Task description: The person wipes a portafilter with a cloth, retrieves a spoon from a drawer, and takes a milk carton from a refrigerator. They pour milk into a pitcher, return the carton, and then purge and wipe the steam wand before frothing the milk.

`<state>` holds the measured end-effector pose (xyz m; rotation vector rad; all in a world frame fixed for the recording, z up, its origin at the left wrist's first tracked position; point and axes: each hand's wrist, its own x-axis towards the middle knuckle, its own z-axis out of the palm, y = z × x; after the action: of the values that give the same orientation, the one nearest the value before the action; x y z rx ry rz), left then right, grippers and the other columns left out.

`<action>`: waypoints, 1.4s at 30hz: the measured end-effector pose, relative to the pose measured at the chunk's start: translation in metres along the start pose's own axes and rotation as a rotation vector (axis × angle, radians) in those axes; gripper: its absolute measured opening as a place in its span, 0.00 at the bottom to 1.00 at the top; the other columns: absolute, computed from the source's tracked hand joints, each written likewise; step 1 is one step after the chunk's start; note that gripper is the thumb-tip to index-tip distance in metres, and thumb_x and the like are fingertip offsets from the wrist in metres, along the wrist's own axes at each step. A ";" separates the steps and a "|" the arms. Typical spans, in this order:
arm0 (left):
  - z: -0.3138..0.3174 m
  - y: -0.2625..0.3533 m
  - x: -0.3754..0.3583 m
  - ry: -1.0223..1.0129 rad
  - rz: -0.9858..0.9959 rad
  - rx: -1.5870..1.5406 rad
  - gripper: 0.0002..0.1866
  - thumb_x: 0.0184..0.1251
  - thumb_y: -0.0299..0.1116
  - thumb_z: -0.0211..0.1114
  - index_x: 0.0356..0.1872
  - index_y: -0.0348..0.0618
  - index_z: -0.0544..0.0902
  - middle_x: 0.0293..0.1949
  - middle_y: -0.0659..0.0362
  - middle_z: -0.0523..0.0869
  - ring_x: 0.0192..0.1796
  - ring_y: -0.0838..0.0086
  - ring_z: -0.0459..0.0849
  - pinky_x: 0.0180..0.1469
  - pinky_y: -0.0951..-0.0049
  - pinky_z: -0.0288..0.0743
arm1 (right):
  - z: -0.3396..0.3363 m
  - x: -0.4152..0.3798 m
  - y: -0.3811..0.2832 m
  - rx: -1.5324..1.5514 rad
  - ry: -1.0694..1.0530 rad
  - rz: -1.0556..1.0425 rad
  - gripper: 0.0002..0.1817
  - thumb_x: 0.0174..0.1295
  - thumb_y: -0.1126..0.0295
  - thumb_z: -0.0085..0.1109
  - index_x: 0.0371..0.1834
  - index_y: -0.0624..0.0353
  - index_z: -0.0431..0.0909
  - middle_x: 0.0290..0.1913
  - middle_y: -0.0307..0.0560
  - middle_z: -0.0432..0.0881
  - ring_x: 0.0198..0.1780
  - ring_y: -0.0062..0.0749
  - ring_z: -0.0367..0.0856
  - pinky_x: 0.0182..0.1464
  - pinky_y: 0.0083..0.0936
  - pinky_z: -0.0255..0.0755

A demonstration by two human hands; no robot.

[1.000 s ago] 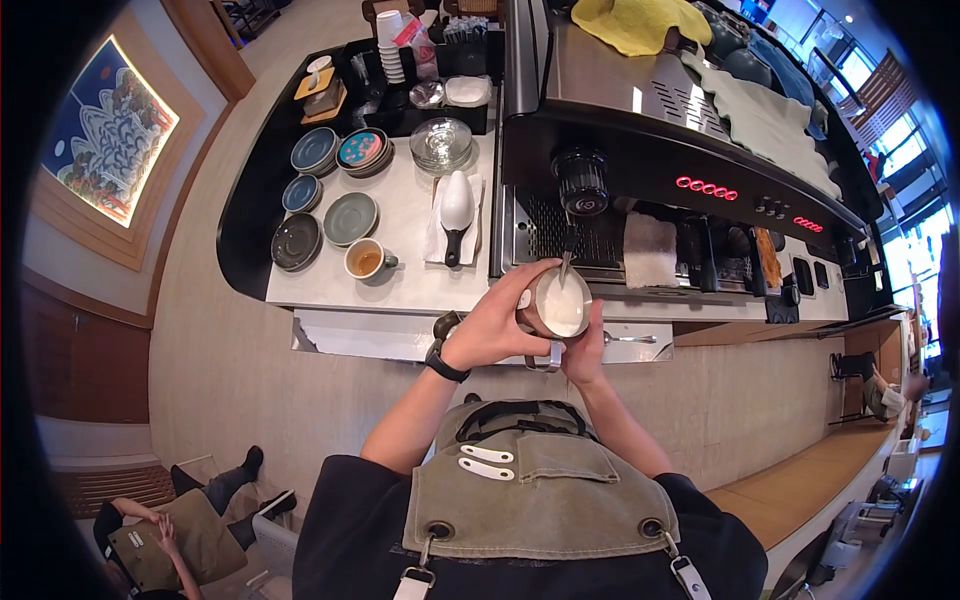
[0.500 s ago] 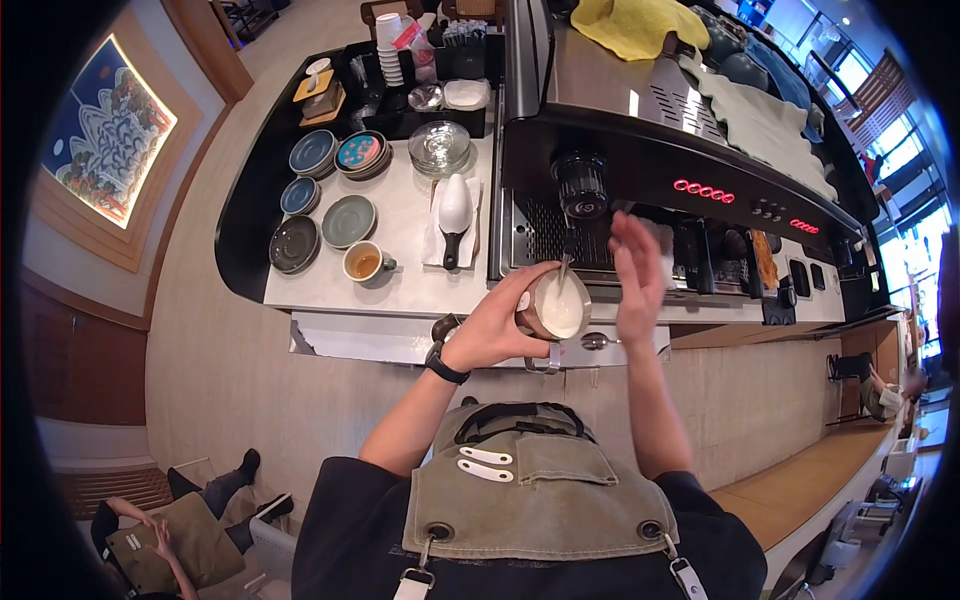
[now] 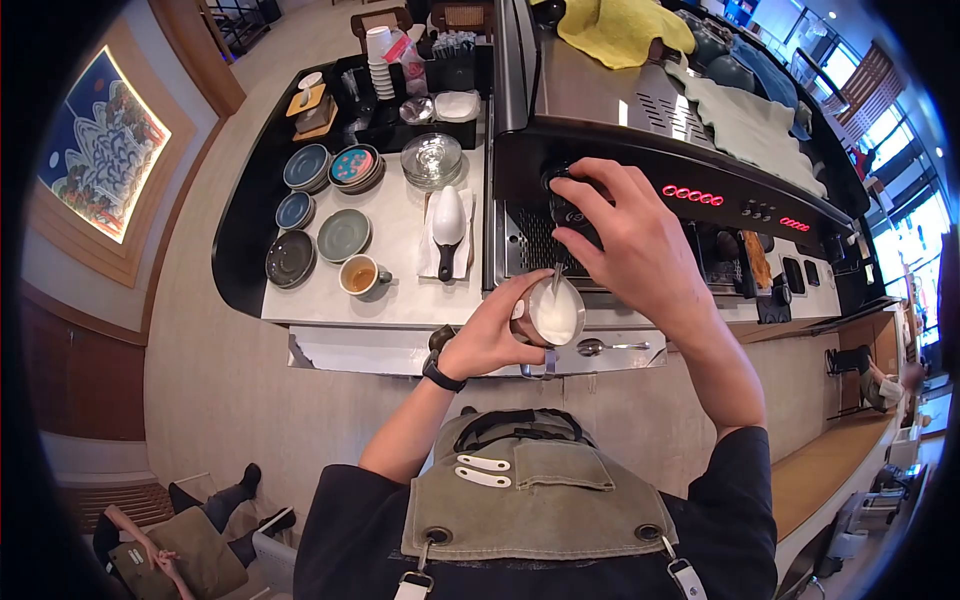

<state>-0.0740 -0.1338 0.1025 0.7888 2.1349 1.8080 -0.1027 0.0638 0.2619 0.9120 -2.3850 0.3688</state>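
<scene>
My left hand (image 3: 497, 335) is wrapped round a metal pitcher (image 3: 556, 312) of white milk, with a steam wand (image 3: 558, 275) dipping into it. Up at the front of the espresso machine (image 3: 600, 110), the fingers of my right hand (image 3: 625, 225) are closed round a black knob (image 3: 570, 205), which they partly hide. On the counter to the left stands a cup (image 3: 360, 275) with brown coffee in it. Beside it a white scoop (image 3: 448, 217) with a black handle lies on a napkin (image 3: 428, 262).
Stacked saucers (image 3: 344, 235) and glass plates (image 3: 431, 160) stand on the counter at left. Paper cups (image 3: 379, 65) are behind them. A spoon (image 3: 612, 347) lies below the counter's front edge. A seated person (image 3: 180, 545) is at the lower left.
My right hand has moved up and left from beside the pitcher and closed round the knob. My left hand still holds the pitcher at the wand. The view has shifted slightly.
</scene>
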 end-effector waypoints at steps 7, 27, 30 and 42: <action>0.001 0.000 0.000 0.026 0.053 0.072 0.55 0.46 0.31 0.84 0.79 0.43 0.65 0.71 0.50 0.74 0.70 0.64 0.76 0.66 0.66 0.80 | 0.007 0.001 -0.009 -0.305 -0.023 -0.106 0.22 0.49 0.75 0.66 0.52 0.66 0.82 0.49 0.47 0.80 0.45 0.36 0.80 0.45 0.27 0.81; -0.001 -0.002 0.001 0.009 0.037 0.054 0.55 0.46 0.30 0.84 0.80 0.44 0.65 0.71 0.51 0.72 0.71 0.65 0.75 0.61 0.67 0.83 | 0.025 -0.015 -0.001 1.224 0.087 0.920 0.21 0.77 0.57 0.60 0.54 0.65 0.68 0.35 0.54 0.89 0.28 0.30 0.89 0.32 0.21 0.84; -0.001 0.001 0.000 0.008 -0.015 0.013 0.55 0.46 0.30 0.84 0.80 0.45 0.65 0.72 0.51 0.72 0.71 0.65 0.74 0.61 0.68 0.83 | 0.007 -0.009 -0.009 0.423 0.063 0.669 0.27 0.70 0.52 0.69 0.51 0.65 0.72 0.30 0.53 0.88 0.29 0.40 0.90 0.31 0.30 0.82; -0.001 0.001 0.000 0.025 0.030 0.093 0.54 0.45 0.31 0.83 0.79 0.42 0.66 0.72 0.50 0.72 0.70 0.65 0.75 0.62 0.67 0.82 | 0.049 -0.014 -0.011 1.176 0.295 0.908 0.24 0.72 0.56 0.68 0.43 0.64 0.65 0.30 0.49 0.82 0.25 0.28 0.86 0.28 0.21 0.80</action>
<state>-0.0745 -0.1341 0.1036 0.8274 2.2486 1.7534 -0.1063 0.0415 0.2147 0.0315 -2.0161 2.1896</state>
